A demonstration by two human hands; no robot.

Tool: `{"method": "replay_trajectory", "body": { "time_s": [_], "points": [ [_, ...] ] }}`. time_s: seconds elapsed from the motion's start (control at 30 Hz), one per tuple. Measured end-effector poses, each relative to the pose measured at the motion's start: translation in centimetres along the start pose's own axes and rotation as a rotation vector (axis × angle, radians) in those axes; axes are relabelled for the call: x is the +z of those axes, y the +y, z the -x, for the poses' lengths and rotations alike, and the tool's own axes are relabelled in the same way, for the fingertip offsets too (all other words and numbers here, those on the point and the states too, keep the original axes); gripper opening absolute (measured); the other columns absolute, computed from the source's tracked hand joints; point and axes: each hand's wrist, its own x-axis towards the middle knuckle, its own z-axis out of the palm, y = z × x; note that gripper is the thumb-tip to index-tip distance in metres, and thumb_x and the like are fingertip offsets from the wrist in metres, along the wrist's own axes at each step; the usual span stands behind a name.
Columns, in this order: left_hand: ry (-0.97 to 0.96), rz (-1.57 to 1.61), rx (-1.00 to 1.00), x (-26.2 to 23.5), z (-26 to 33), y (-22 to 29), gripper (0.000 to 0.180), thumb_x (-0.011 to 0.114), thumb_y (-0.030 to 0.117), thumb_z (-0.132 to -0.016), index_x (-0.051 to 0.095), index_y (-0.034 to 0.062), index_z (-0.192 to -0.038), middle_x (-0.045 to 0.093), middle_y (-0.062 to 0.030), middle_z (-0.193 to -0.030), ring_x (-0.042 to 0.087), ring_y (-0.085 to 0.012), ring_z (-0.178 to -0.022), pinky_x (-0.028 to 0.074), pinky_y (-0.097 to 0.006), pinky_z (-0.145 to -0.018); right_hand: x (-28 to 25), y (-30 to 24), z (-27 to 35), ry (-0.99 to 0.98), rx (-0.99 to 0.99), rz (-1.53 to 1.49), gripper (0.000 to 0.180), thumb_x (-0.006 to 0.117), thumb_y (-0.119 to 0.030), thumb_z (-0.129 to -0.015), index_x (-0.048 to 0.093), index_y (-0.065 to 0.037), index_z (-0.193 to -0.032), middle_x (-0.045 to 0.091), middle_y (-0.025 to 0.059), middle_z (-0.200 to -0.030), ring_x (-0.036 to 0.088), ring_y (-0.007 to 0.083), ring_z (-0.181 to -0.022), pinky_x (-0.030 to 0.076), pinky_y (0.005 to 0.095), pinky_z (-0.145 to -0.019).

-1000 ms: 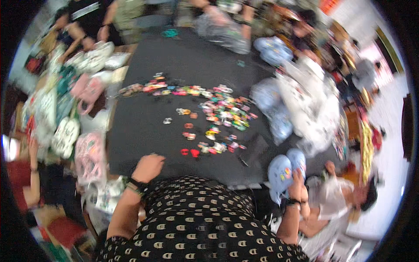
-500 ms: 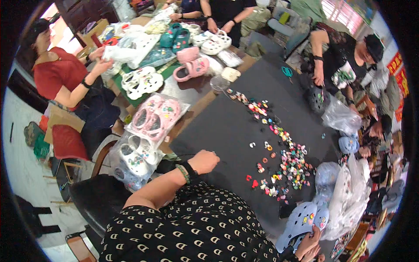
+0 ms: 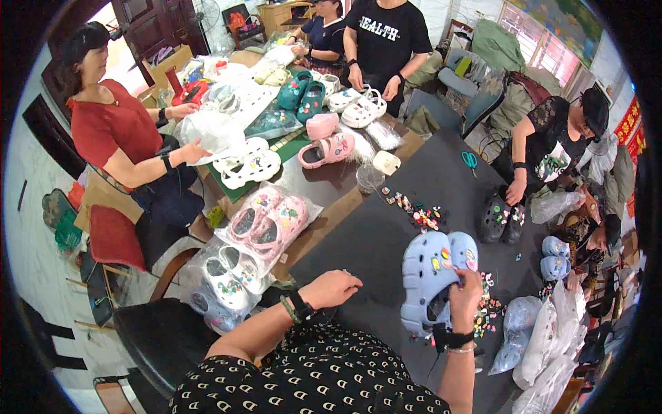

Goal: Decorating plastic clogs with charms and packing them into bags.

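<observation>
The pair of blue clogs [image 3: 419,269] sits up in front of the person, R of centre, above the black tabletop [image 3: 331,241] & blocking part of the loose charms [image 3: 491,307]; prob. lifted clear, tho contact underneath can't be checked from this angle. Long axis runs approx. away from the body: toes at the far end, heels toward the wearer, the 2 shoes side by side w/ the L one showing most. The R hand [image 3: 466,293] is by far the nearer one, at the pair's near R side, so the clogs lie just ahead & to the L of its wrist. It's closed around the shoe edge, thumb & fingers gripping, no gap seen betw. hand & clog (exact finger placement behind the shoe is hidden). The L hand [image 3: 334,288] is well apart, to the L of the pair and a bit nearer the body; fingers loosely curled, approx. half open, nothing visible in it, fingertips pointing R toward the clogs. Can't tell if it rests on the table edge or hovers. Bagged pink clogs [image 3: 267,224] lie beyond the L forearm; bagged blue clogs [image 3: 516,321] lie R of the R hand, not touched.
</observation>
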Motion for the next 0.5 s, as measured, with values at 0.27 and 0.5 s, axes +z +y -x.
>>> {"method": "replay_trajectory", "body": {
  "time_s": [0.27,0.5],
  "points": [
    [0.089,0.13,0.063,-1.5,0.2,0.8,0.019,0.059,0.014,-0.086,0.066,0.0035,-0.1,0.065,-0.0143,-0.087,0.063,-0.0317,-0.081,0.049,-0.04,-0.074,11.3,-2.2,1.2,-0.23,-0.095,-0.1,0.019,0.06,-0.002,-0.073,0.057,-0.002,-0.092,0.056,0.0206,-0.098,0.057,0.0391,-0.093,0.048,0.0439,-0.08],
    [-0.001,0.231,-0.141,-0.4,-1.1,-0.6,0.027,0.062,0.016,-0.085,0.065,0.005,-0.109,0.067,-0.0154,-0.09,0.066,-0.0237,-0.077,0.051,-0.032,-0.071,10.7,-0.6,1.3,-0.166,-0.196,-0.148,0.018,0.061,-0.003,-0.077,0.055,-0.001,-0.093,0.057,0.0163,-0.103,0.06,0.0364,-0.089,0.05,0.0443,-0.071]
  ]
}}
